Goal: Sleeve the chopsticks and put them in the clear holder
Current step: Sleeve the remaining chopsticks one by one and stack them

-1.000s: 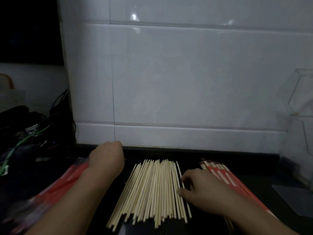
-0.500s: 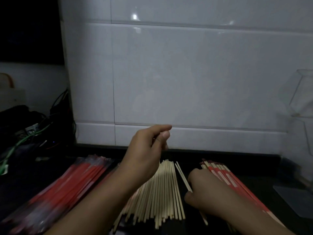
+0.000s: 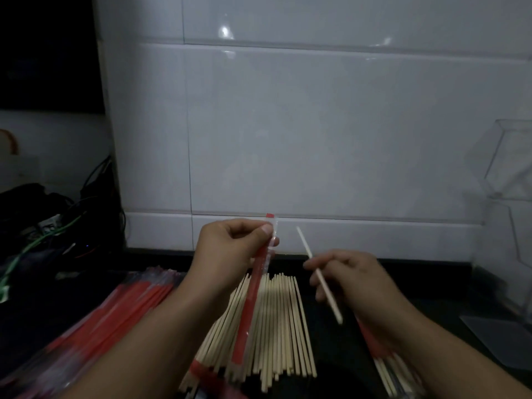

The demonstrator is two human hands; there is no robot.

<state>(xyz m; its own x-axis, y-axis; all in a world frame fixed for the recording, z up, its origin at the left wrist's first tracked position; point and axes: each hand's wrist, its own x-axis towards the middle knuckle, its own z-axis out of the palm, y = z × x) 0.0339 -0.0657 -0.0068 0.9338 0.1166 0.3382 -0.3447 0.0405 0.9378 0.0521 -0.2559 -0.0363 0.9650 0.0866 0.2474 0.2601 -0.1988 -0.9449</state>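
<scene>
Head view:
Left hand point(image 3: 230, 249): pinches a red sleeve point(image 3: 253, 295) near its upper end.
Right hand point(image 3: 354, 280): grips one bare chopstick point(image 3: 319, 275), apart from the sleeve.
Chopstick pile point(image 3: 276, 321): below both hands.
Clear holder point(image 3: 506, 180): far right of the right hand.

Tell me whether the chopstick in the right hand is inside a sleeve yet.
Out. The chopstick is bare in the right hand, apart from the red sleeve held by the left hand.
</scene>
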